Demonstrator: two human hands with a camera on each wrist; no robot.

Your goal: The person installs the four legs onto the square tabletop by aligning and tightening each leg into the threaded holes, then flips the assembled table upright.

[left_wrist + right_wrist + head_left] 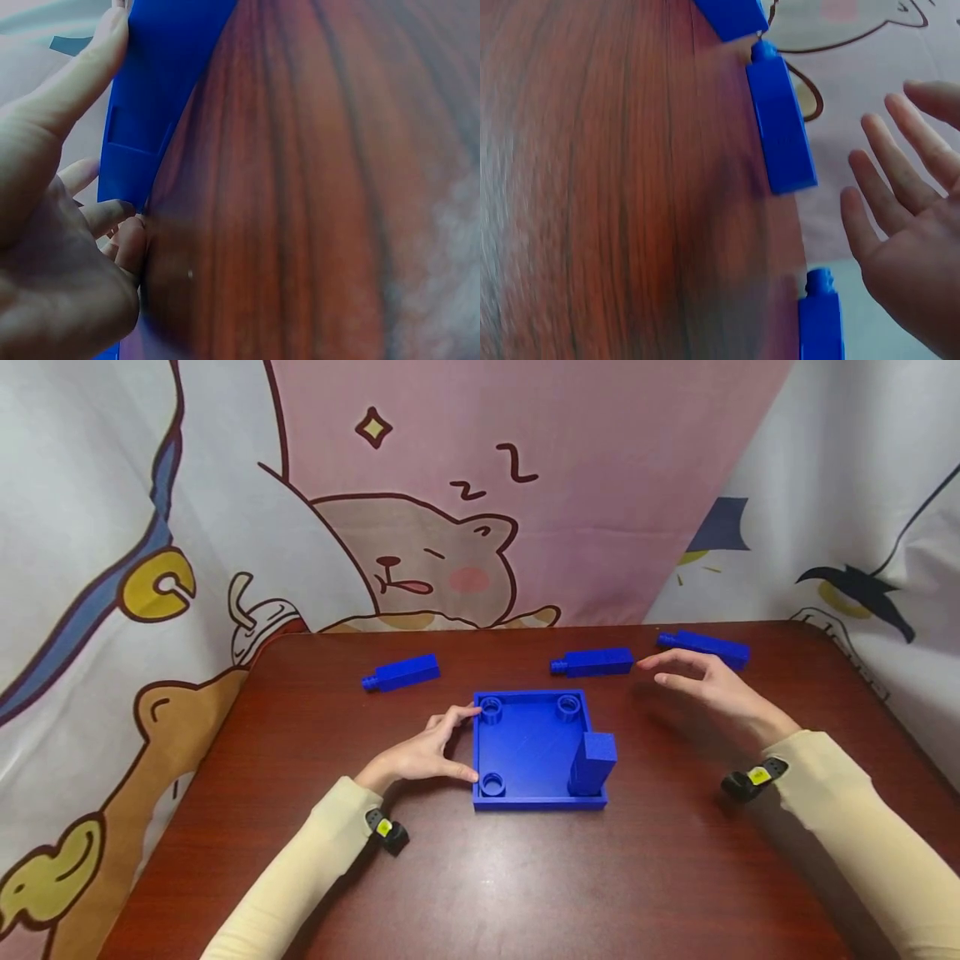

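Note:
My left hand (416, 753) is at the left side of a blue square tray (532, 752). Its thumb and a fingertip touch that side wall (139, 127), spread apart along it. A blue square post (597, 760) stands in the tray's near right corner. Round sockets (491, 710) show in the other three corners. My right hand (716, 689) hovers over the right of the table, fingers extended and holding nothing. Nearest its fingertips lies a blue post with a threaded end (598, 662), also visible in the right wrist view as a blue post (781, 124).
Another blue post (407, 672) lies at the back left of the brown table (480, 893). A further one (708, 649) lies at the back right, partly behind my right hand. A cartoon-printed curtain (600, 485) hangs along the table's back edge.

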